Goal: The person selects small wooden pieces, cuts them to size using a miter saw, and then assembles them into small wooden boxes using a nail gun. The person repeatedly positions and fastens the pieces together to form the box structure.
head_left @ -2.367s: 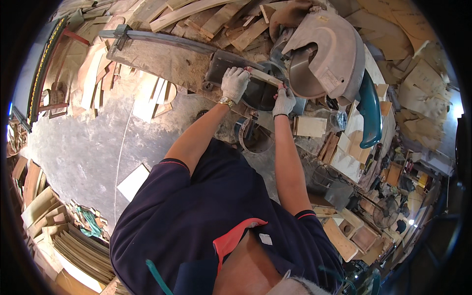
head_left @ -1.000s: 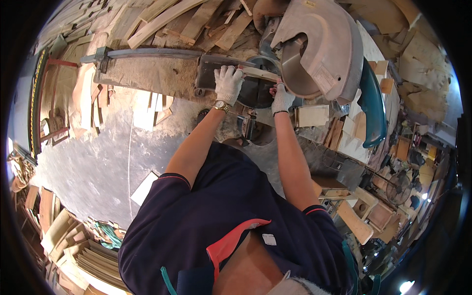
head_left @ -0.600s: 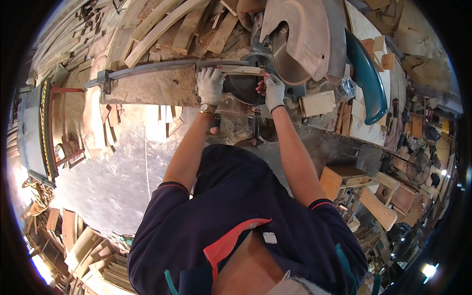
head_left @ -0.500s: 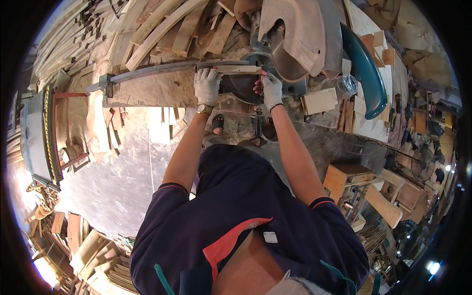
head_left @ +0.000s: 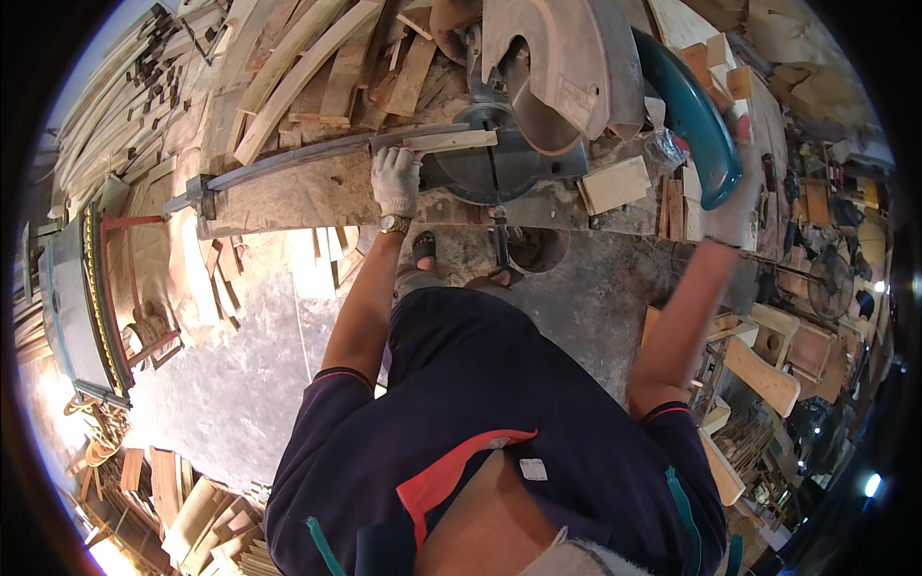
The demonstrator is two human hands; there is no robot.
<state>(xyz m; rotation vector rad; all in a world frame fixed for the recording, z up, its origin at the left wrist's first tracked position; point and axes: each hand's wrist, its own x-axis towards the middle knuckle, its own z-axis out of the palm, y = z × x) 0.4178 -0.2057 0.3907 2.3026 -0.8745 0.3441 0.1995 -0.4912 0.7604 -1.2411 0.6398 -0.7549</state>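
One wood strip (head_left: 456,142), top middle: likely light, stiff; best held at left end, clasped in left hand (head_left: 395,180). Can't tell grip of right hand (head_left: 738,204), near teal handle (head_left: 699,125).

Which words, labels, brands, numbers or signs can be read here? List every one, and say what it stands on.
None can be read.
Pale label on the grey saw guard: print too small and blurred.
Small white patch on the dark shirt: any marks too small to make out.
Wristwatch: dial too small to read.
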